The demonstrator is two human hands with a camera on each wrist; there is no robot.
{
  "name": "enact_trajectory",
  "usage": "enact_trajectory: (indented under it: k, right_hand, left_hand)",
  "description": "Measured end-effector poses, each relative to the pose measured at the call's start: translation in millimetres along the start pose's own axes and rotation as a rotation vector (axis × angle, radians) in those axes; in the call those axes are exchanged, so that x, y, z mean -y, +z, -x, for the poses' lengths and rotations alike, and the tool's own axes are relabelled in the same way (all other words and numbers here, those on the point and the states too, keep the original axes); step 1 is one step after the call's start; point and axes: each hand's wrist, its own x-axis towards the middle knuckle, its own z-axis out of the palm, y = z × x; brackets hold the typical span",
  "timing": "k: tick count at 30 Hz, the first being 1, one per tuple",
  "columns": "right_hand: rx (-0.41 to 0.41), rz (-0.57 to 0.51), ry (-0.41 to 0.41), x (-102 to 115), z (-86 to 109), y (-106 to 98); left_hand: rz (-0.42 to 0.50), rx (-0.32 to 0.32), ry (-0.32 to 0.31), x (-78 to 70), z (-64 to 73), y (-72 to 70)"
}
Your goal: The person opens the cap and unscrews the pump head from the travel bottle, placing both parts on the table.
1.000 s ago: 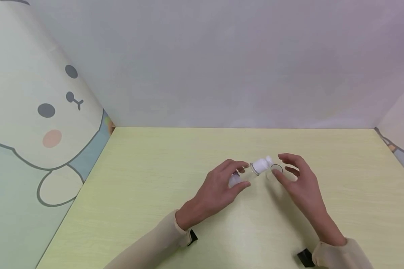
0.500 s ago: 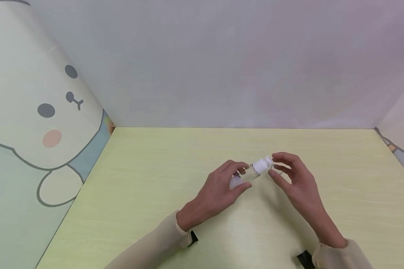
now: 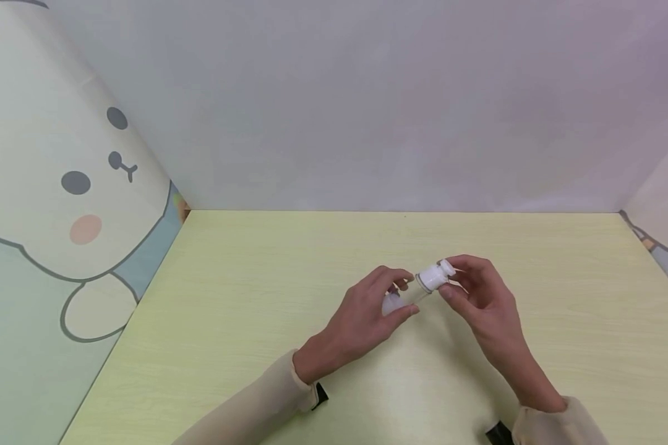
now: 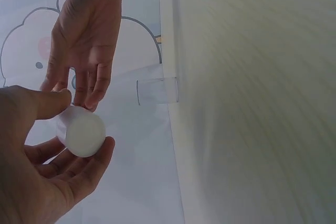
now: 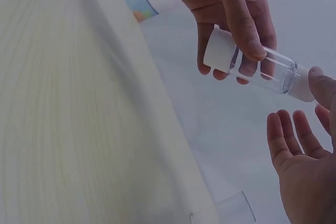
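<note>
My left hand (image 3: 359, 318) grips a slim bottle by its clear body (image 5: 270, 69), tilted with its white top (image 3: 434, 275) up to the right. The bottle's white base (image 4: 86, 135) faces the left wrist camera. At the other end, my right hand (image 3: 487, 309) is right at the white top: the thumb (image 5: 319, 83) overlaps it, and the other fingers (image 5: 286, 129) reach out below it, fairly straight and spread. A clear tube-like cover (image 4: 157, 91) stands on the table beyond the bottle; in the head view my right hand and the bottle top hide it.
The pale wood-grain table (image 3: 289, 247) runs back to a plain light wall (image 3: 389, 123). To the left rises a panel with a cartoon animal (image 3: 33, 154), and part of a similar panel (image 3: 665, 198) shows on the right.
My right hand has moved left to the bottle's white top, its fingers drawing in around that end. My left hand and the bottle have barely shifted. The clear cover's rim is now hidden.
</note>
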Motion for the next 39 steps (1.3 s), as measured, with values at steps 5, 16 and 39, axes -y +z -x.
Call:
enact_trajectory:
  k: [5, 16, 39]
  right_hand:
    - [-0.072, -0.016, 0.047, 3.0, 2.4, 10.0]
    - [-0.201, -0.036, 0.044, 8.7, 7.0, 28.5]
    - [-0.240, -0.219, -0.146, 7.1, 8.8, 39.1]
  left_hand:
    - [-0.033, -0.014, 0.026, 0.7, 0.9, 3.2]
    - [-0.185, -0.092, 0.160, 0.2, 4.9, 9.0]
    - [-0.121, -0.084, 0.166, -0.9, 5.6, 11.1]
